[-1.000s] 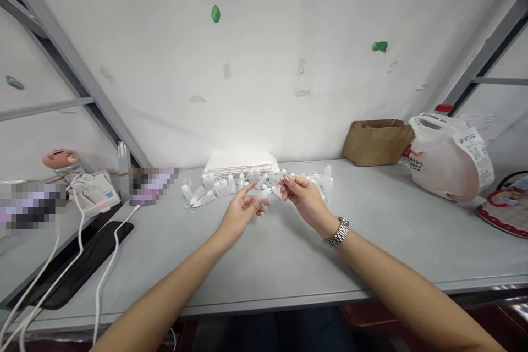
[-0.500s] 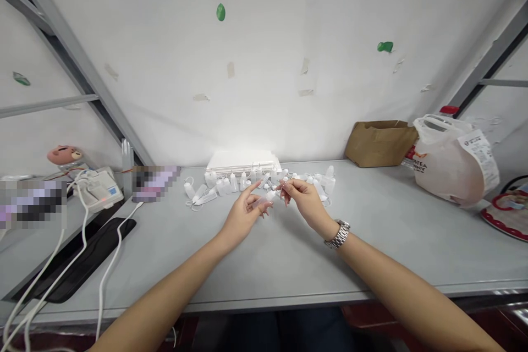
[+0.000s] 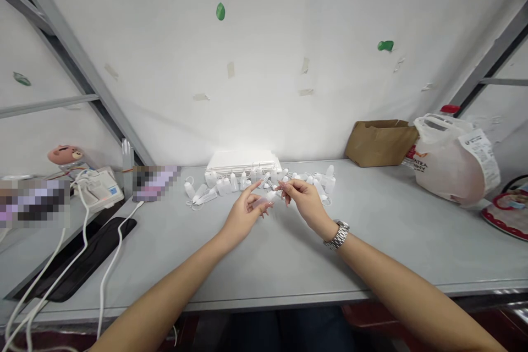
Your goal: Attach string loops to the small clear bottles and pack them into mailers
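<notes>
My left hand (image 3: 243, 214) is closed around a small translucent squeeze bottle (image 3: 270, 196), its index finger stretched out above it. The bottle lies tilted, its narrow end pointing to my right hand (image 3: 304, 198). There the right thumb and fingertips pinch the bottle's small cap at the tip; the fingers partly hide it. Just behind both hands, several more squeeze bottles (image 3: 234, 182) with strapped caps stand and lie on the grey table (image 3: 264, 264). A few lie at the left (image 3: 200, 193) of this group, others at the right.
A white flat box (image 3: 243, 159) stands against the wall behind the bottles. To the right are a cardboard box (image 3: 379, 143) and a white plastic bag (image 3: 449, 165). White cables (image 3: 109, 269), a black tray-like object (image 3: 88, 261) and a power strip (image 3: 101, 190) lie at the left.
Both hands stay almost where they were, still on the same bottle. Only a very slight shift of the fingers and the view shows.
</notes>
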### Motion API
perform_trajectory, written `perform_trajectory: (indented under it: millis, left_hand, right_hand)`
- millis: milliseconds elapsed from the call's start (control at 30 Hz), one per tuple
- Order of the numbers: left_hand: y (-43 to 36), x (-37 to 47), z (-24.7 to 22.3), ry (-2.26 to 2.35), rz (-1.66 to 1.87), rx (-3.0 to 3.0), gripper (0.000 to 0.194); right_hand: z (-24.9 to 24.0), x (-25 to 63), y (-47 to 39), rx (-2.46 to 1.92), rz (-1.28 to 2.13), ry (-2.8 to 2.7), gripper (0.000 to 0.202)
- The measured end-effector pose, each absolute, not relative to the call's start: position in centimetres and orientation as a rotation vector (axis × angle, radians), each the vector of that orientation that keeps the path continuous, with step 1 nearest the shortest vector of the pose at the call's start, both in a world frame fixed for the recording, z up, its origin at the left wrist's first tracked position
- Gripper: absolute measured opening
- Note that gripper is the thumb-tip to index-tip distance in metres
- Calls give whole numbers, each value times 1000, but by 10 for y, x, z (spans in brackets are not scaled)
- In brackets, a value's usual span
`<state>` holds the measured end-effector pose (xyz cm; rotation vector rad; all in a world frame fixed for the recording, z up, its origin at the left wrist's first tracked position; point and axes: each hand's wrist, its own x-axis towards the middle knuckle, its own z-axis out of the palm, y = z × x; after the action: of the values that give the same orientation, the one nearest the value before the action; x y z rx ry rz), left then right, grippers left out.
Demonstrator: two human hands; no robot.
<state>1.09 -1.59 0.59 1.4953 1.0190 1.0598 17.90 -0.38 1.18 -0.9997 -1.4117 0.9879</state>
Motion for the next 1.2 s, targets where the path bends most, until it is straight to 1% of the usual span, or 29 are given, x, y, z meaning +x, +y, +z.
perform_trajectory:
  millis: [400,600,867,1033,1200]
  left_hand:
    - [-15,12,4,1010,1058,1503,62]
    - [-15,11,3,1019,1054,1516,62]
    - [-15,10,2,1069,1031,1547,60]
    - [-15,10,2,1091,1006,1560,58]
    - [-14,9,0,1111,1001,1571,57]
  right_hand:
    - [12,178,-5,-1017,993,-1417,35]
    - [12,178,-6,-1009,986,-1425,32]
    - [10,176,-9,-1046,816,-1516,30]
    - [8,176,-8,-1065,774,-1568,30]
    - [8,176,-10,-1077,640,-1647,34]
